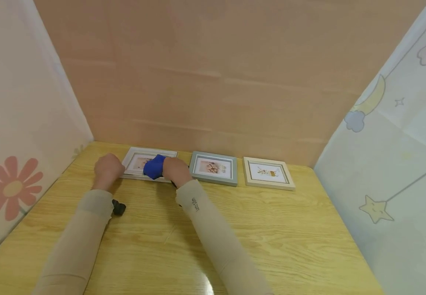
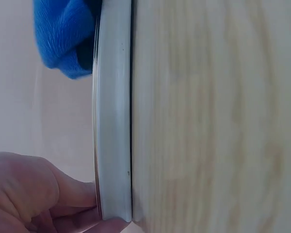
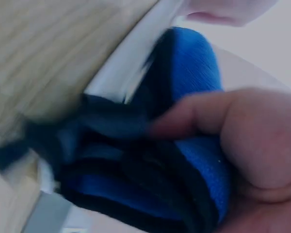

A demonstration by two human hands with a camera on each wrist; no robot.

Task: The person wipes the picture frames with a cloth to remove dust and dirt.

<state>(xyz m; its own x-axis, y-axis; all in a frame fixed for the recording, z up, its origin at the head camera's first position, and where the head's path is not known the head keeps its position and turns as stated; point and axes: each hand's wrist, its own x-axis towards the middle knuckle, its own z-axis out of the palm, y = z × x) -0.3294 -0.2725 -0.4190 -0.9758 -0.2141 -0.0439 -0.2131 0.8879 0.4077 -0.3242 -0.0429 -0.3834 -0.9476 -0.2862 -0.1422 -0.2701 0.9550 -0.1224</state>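
Observation:
A white picture frame (image 1: 130, 157) lies flat at the back left of the table. My left hand (image 1: 108, 167) holds its left end; in the left wrist view, the thumb (image 2: 77, 192) is against its face and fingers curl round the corner. My right hand (image 1: 177, 170) grips a bunched blue cloth (image 1: 155, 166) over the frame's face, covering part of the picture. The right wrist view shows black edging on this cloth (image 3: 196, 60), with the thumb (image 3: 184, 116) pressed into its folds. Most of the right fingers are hidden.
A grey-green picture frame (image 1: 214, 182) and a cream picture frame (image 1: 270, 185) lie to the right in the same row. Behind them rises an orange-brown backdrop (image 1: 213, 82). Patterned sheets (image 1: 393, 172) flank the wooden table (image 1: 272, 237).

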